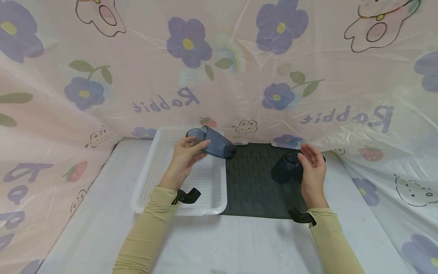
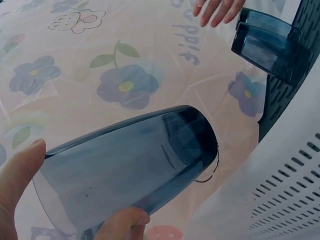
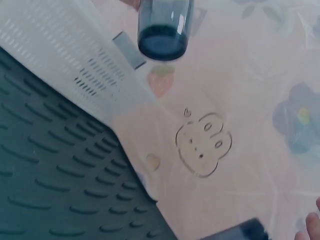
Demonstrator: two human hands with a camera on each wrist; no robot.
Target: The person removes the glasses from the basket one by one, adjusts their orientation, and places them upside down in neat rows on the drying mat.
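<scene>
My left hand grips a clear blue drinking glass above the white basket, thumb on one side and fingers on the other. The glass lies tilted, its thick dark base towards the right; the left wrist view shows the glass close up. A second rim shows beside it, partly behind the fingers. At the right, my right hand is beside dark blue glasses on the black mat, its fingers extended and not wrapped round them. Whether the thumb touches one cannot be told.
The white perforated basket stands left of the ridged black drying mat on a white table surface. A patterned curtain hangs close behind them and along both sides.
</scene>
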